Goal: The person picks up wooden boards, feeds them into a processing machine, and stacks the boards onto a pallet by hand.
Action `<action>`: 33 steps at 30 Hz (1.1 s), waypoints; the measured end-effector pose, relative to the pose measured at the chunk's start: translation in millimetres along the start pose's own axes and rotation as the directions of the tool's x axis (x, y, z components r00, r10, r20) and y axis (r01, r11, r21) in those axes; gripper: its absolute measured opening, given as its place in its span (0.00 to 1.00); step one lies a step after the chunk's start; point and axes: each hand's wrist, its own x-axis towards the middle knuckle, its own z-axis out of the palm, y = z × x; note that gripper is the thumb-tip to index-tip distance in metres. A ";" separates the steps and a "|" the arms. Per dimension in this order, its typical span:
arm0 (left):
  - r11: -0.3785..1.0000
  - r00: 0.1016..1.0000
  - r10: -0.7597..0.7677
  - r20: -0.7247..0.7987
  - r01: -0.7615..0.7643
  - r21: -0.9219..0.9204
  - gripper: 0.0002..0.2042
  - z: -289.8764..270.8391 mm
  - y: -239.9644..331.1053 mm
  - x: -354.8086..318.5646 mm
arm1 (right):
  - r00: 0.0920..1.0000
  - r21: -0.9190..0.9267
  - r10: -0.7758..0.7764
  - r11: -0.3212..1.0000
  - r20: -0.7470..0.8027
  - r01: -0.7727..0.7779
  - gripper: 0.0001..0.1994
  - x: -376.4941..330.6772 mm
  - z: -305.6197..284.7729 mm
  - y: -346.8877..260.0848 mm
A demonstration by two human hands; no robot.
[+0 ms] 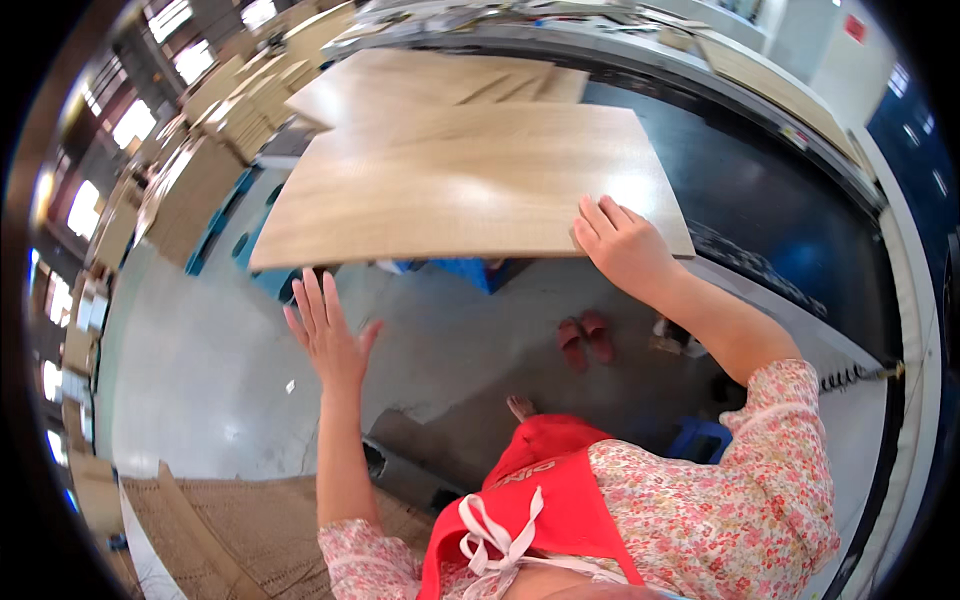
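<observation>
Wood panel (460,185): right hand (622,243) flat on edge, grip possibly hidden; left hand (328,335) open, empty.

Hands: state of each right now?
Left hand: open, fingers spread, holding nothing, just below the wooden board.
Right hand: flat on the board's near edge.

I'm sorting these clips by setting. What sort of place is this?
Probably a wood-panel workshop or factory floor. The right hand rests on a large light wooden board, more boards are stacked behind it, and a long dark machine bed runs along the polished concrete floor.
</observation>
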 end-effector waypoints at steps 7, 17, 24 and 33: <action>0.800 0.752 0.567 -0.337 -0.600 0.009 0.11 -8.3 103.9 73.3 | 0.951 0.081 0.160 0.979 0.265 -0.187 0.13 -171.1 -91.1 62.9; 0.436 0.534 0.845 -0.040 -0.729 -0.527 0.24 77.4 375.2 46.7 | 0.652 0.076 0.501 0.757 0.569 -0.649 0.27 -403.7 -112.1 204.9; 0.367 0.448 0.888 0.102 -0.557 -0.745 0.27 92.9 559.6 77.1 | 0.400 -0.125 0.670 0.593 0.626 -0.796 0.32 -519.2 -111.8 302.4; 0.293 0.421 0.907 0.007 -0.619 -0.728 0.24 116.5 789.5 88.9 | 0.041 -0.413 0.857 0.289 0.513 -0.864 0.30 -655.7 -93.1 435.4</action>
